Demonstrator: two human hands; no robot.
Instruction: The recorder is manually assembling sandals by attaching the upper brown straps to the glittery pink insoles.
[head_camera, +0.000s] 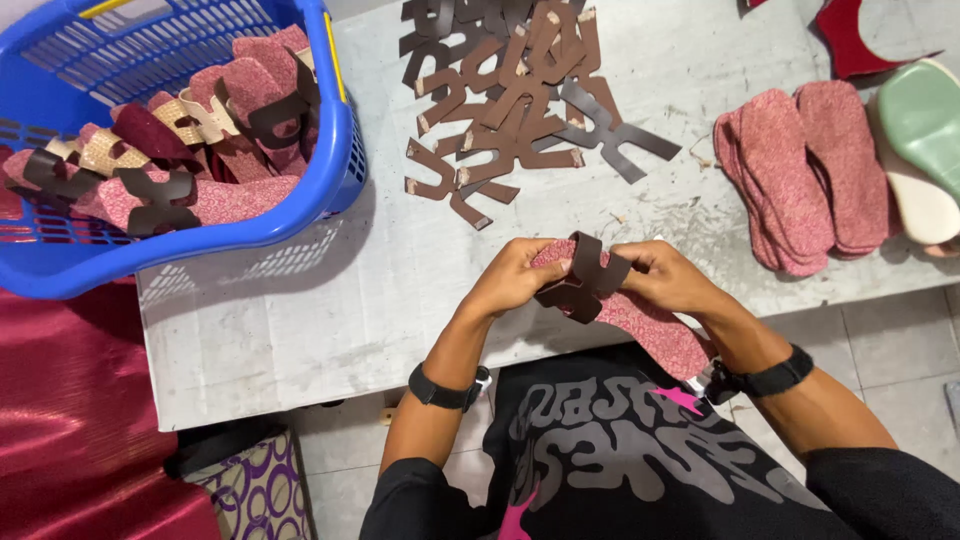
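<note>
My left hand (510, 277) and my right hand (665, 277) hold a pink speckled sandal insole (650, 325) between them at the near table edge. A dark brown crossed strap (585, 280) lies over the insole's front, pinched by fingers of both hands. The insole's heel end points toward my body. Further back on the grey table (300, 310) lies a loose pile of brown straps (510, 105).
A blue plastic basket (300, 215) at the left holds several insoles with straps fitted. A stack of pink insoles (800, 170) lies at the right, beside pale green and cream soles (925, 150). Dark red pieces (850, 35) sit at the far right. Red fabric (70, 420) lies at lower left.
</note>
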